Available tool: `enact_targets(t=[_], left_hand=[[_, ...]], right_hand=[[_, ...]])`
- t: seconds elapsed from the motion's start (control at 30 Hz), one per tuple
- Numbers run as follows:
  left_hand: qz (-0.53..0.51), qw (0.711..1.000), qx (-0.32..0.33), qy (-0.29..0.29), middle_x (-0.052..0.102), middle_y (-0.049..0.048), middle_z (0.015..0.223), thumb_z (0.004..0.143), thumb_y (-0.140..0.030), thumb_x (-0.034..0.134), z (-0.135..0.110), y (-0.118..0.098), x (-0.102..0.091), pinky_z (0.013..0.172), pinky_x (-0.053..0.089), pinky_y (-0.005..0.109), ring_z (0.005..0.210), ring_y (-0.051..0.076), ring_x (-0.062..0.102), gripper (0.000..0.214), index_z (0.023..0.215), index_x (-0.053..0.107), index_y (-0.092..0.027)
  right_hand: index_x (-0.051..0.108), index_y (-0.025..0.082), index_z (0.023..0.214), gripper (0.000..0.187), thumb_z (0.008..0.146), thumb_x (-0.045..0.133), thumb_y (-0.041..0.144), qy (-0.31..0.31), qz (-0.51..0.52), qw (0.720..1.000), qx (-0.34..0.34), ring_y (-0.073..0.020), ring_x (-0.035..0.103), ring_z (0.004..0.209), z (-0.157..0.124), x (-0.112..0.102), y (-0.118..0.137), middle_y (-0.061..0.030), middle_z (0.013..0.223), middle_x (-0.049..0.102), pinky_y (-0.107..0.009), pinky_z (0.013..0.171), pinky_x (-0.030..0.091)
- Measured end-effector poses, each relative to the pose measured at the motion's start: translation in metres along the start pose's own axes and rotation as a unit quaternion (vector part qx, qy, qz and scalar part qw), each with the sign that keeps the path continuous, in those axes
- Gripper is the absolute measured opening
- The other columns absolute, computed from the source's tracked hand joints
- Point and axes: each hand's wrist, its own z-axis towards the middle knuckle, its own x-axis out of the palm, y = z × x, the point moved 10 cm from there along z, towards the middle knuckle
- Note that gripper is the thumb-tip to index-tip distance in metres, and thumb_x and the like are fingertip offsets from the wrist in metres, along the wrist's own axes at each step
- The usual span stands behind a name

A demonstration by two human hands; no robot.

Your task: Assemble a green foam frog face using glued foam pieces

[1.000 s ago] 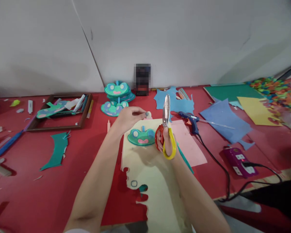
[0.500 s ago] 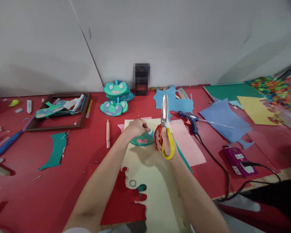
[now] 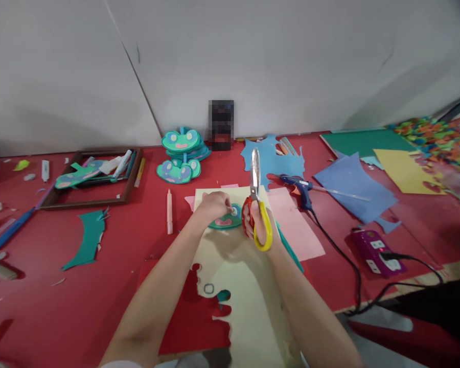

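Note:
My right hand (image 3: 257, 221) is wrapped round the handles of a pair of scissors (image 3: 255, 179), one handle red and one yellow, with the blades upright and together. My left hand (image 3: 214, 205) is closed in a pinch over a green frog-face cutout (image 3: 222, 225) with a pink mouth. At its fingertips is a small white piece (image 3: 234, 211), resting on the cutout's right eye. Part of the face is covered by my left hand. Beneath it lies a large pale yellow sheet (image 3: 245, 286) with a ragged cut left edge.
Finished frog faces (image 3: 182, 140) are stacked at the back. A wooden frame (image 3: 128, 189) holds pens. A peach marker (image 3: 169, 212) lies left of the sheet. Rightward are a pink sheet (image 3: 299, 230), a blue glue gun (image 3: 301, 186) and its cord, blue felt (image 3: 354, 181) and a purple power strip (image 3: 377, 253).
My left hand's fingertips have shifted slightly, showing more of the white piece on the eye. The scissors stay upright in my right hand. The whole view has drifted a little.

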Motion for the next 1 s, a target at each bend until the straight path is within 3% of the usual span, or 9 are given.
enact_targets(t=[0.13,0.2,0.3,0.37,0.47,0.57,0.77,1.0], left_hand=[[0.009,0.999,0.011,-0.032,0.068,0.0051,0.078,0.070,-0.028,0.062,0.002,0.007,-0.012,0.079,0.041,0.031,0.076,0.019,0.061,0.012,0.074,0.065,-0.017],[0.004,0.998,0.024,-0.059,0.068,0.0053,0.082,0.073,-0.027,0.058,0.000,0.013,-0.026,0.073,0.041,0.029,0.077,0.018,0.061,0.014,0.079,0.066,-0.018],[-0.015,0.987,0.066,-0.145,0.068,0.0063,0.087,0.074,-0.022,0.055,-0.006,0.019,-0.058,0.067,0.041,0.026,0.078,0.017,0.060,0.015,0.080,0.068,-0.017],[-0.017,0.983,0.079,-0.163,0.067,0.0068,0.084,0.074,-0.020,0.056,-0.008,0.020,-0.066,0.066,0.041,0.027,0.077,0.017,0.060,0.015,0.079,0.069,-0.017],[-0.015,0.981,0.129,-0.146,0.066,0.0063,0.081,0.073,-0.021,0.057,-0.006,0.007,-0.059,0.067,0.041,0.027,0.075,0.017,0.059,0.015,0.079,0.070,-0.016],[-0.008,0.981,0.167,-0.101,0.063,0.0049,0.080,0.071,-0.022,0.060,0.001,-0.006,-0.037,0.065,0.042,0.025,0.071,0.015,0.057,0.014,0.079,0.070,-0.016],[-0.020,0.986,0.152,-0.065,0.062,0.0035,0.077,0.065,-0.022,0.067,0.019,0.002,-0.008,0.062,0.042,0.024,0.069,0.014,0.057,0.012,0.075,0.070,-0.017],[-0.052,0.986,0.126,-0.097,0.065,0.0034,0.070,0.073,-0.023,0.059,0.023,0.007,-0.014,0.058,0.041,0.023,0.061,0.013,0.057,0.014,0.079,0.069,-0.014]], right_hand=[[0.041,0.022,0.063,0.047,0.076,0.045,0.067,0.004,0.027,1.000,-0.011,-0.0050,0.027,0.026,0.005,0.001,-0.008,0.0093,0.038,0.031,-0.019,0.025,0.025],[0.041,0.021,0.063,0.048,0.076,0.046,0.067,0.003,0.043,0.999,-0.014,-0.0048,0.027,0.025,0.008,0.000,-0.011,0.0093,0.038,0.032,-0.018,0.024,0.024],[0.043,0.021,0.065,0.048,0.075,0.047,0.068,-0.006,0.052,0.999,-0.005,-0.0048,0.028,0.025,0.010,-0.001,-0.015,0.0090,0.040,0.034,-0.018,0.023,0.023],[0.043,0.021,0.065,0.048,0.075,0.047,0.067,-0.008,0.050,0.999,0.002,-0.0046,0.028,0.025,0.010,-0.001,-0.017,0.0088,0.040,0.034,-0.018,0.023,0.023],[0.042,0.021,0.065,0.047,0.075,0.047,0.067,-0.001,0.049,0.999,0.008,-0.0046,0.029,0.025,0.009,0.000,-0.017,0.0087,0.040,0.034,-0.018,0.023,0.023],[0.043,0.021,0.067,0.045,0.077,0.046,0.065,0.009,0.047,0.999,0.007,-0.0052,0.029,0.026,0.007,0.002,-0.015,0.0090,0.040,0.033,-0.018,0.024,0.024],[0.041,0.021,0.066,0.046,0.079,0.044,0.065,0.006,0.031,1.000,0.001,-0.0042,0.028,0.027,0.005,0.002,-0.009,0.0094,0.041,0.032,-0.017,0.025,0.025],[0.042,0.021,0.065,0.046,0.079,0.043,0.066,0.003,0.012,1.000,-0.003,-0.0052,0.028,0.026,0.007,0.001,-0.010,0.0093,0.037,0.033,-0.018,0.025,0.026]])
